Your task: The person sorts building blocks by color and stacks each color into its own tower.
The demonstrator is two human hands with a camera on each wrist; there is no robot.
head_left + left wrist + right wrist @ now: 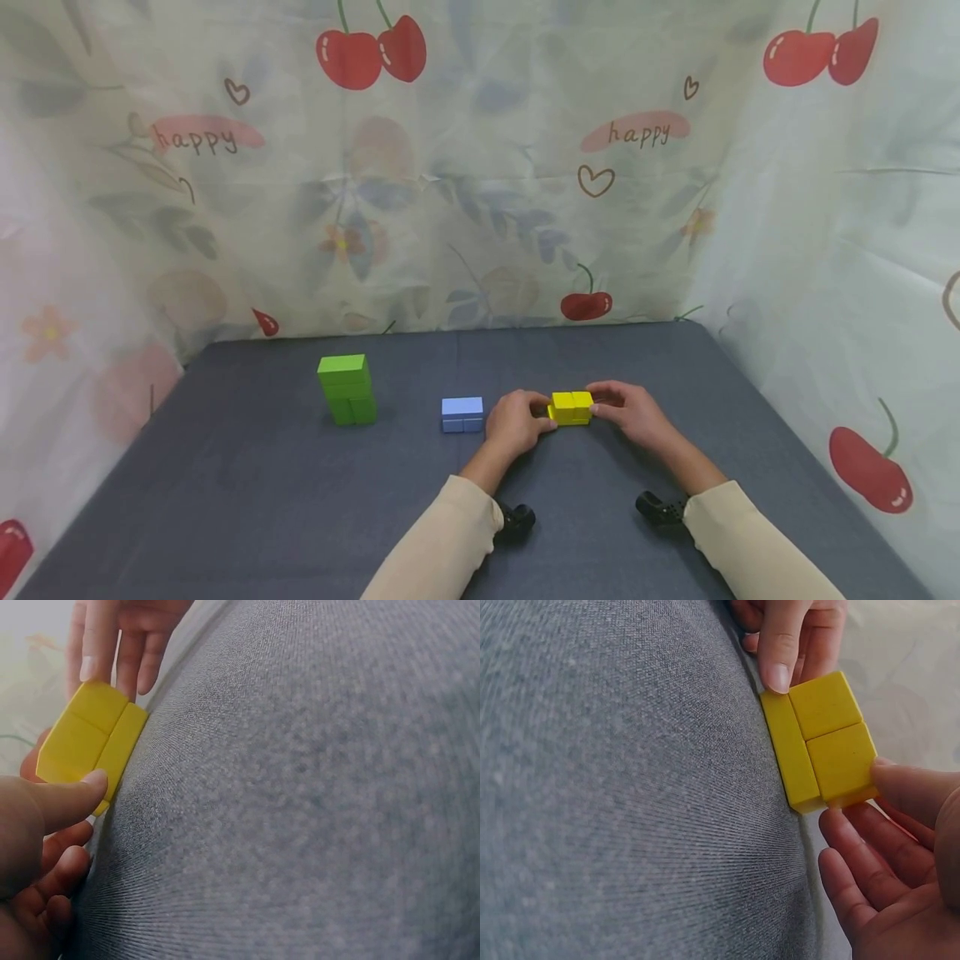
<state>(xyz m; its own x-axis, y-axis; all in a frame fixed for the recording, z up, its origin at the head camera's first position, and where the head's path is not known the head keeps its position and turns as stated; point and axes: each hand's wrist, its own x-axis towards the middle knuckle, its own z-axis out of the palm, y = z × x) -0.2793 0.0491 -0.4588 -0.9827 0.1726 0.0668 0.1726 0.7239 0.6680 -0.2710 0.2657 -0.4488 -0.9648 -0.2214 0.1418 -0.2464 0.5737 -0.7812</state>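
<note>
In the head view, a small yellow stack stands on the dark cloth between my two hands. Its bottom is a long yellow block (791, 754), and two yellow cubes (841, 763) sit side by side on top. My left hand (516, 423) holds the stack's left end, its thumb against the bottom block. From the other side, my right hand (633, 412) pinches the right cube, the thumb on its near face. The far fingers of both hands are partly hidden behind the blocks.
Left of my left hand is a low blue block stack (462, 408), one long block over two smaller ones. Farther left stands a taller green block stack (347, 390). Patterned curtains (465, 208) enclose the dark cloth-covered table (300, 500) at the back and sides.
</note>
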